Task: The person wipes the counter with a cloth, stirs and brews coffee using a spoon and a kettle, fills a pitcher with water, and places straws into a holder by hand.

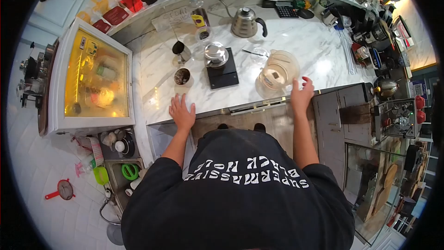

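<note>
My left hand [181, 112] lies with fingers spread at the counter's front edge, just below a cup with dark contents [183, 78]. A small metal pitcher [181, 52] with a thin stick in it stands behind that cup. On a black scale [223, 78] sits a round, shiny vessel [216, 54]. My right hand [301, 95] is at the right side of a large clear plastic pitcher [279, 70], fingers apart; whether they touch it I cannot tell. Near the pitcher are a small clear dish [260, 55] and a dark-handled utensil [252, 53].
A steel gooseneck kettle [247, 22] and a labelled bottle [199, 14] stand at the back of the marble counter [162, 97]. A calculator [286, 10] lies farther right. Left is a yellow-lit glass-door cabinet [99, 76]; below it, a sink [121, 193].
</note>
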Demonstrator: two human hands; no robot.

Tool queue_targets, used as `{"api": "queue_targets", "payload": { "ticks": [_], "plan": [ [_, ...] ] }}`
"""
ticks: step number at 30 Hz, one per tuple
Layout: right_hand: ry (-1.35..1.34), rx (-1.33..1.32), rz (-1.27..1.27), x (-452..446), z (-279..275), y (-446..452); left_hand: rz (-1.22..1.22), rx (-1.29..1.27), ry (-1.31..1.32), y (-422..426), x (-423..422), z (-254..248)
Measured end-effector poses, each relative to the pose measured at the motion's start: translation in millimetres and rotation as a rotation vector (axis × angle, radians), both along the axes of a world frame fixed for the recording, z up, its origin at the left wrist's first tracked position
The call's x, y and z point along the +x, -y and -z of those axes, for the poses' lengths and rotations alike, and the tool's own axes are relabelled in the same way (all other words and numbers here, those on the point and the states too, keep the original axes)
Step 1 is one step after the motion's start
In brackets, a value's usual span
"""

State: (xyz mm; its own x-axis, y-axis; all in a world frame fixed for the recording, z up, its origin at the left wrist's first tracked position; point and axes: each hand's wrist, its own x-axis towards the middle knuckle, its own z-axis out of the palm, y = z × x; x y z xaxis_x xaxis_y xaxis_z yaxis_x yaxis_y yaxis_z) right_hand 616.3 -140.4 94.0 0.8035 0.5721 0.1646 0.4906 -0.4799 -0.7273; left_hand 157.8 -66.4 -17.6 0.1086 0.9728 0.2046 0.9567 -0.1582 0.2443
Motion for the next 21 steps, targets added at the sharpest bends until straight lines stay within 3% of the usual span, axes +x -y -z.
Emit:
{"api": "queue_targets", "payload": {
  "ticks": [1, 5, 11, 18, 21],
  "plan": [
    [0.049, -0.052, 0.012, 5.9, 11.7, 0.0, -0.042, 0.01, 0.009, 0.8, 8.3, 3.6],
    [-0.414, -0.065, -0.042, 18.6, 31.6, -2.3, -0.203, -0.015, 0.061, 29.9, 56.3, 7.5],
    [-0.935, 0.217, -0.22, 27.2, 36.5, -9.0, -0.249, -0.099, 0.181, 81.6, 145.8, -1.0],
    [-0.841, 0.19, -0.27, 39.3, 21.7, 6.3, 0.019, 0.044, 0.281, 95.5, 217.9, -18.9],
    [-0.887, 0.209, -0.247, 56.7, 9.8, 12.9, 0.211, -0.064, 0.396, 83.0, 228.7, -26.0]
  ]
}}
